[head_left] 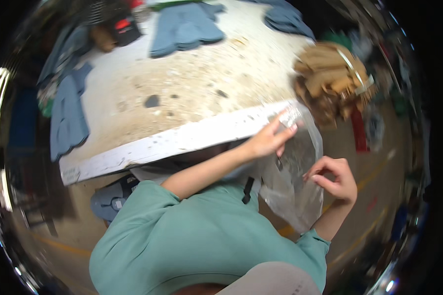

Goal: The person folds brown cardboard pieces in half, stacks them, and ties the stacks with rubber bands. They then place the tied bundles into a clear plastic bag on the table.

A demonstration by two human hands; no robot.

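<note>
A clear plastic bag point(298, 189) hangs off the front edge of the table, to the right of my body. My left hand point(268, 141) grips the upper part of this bag, thumb and fingers pressed over the film beside the table's corner. A small dark thing shows just below those fingers; its kind is too blurred to tell. Lower and farther right, my right hand point(335, 179) is curled, its fingertips pinched at the bag's right side. The bag looks thin and crumpled, and I cannot make out anything inside it.
Flat stacks of blue-grey gloves lie on the dusty white table point(182, 132): one stack point(187, 29) at the far side, another point(69, 118) at the left edge. A strapped bundle of brown gloves point(330, 73) sits at the right corner. More blue-grey gloves point(108, 201) are below the table's left end.
</note>
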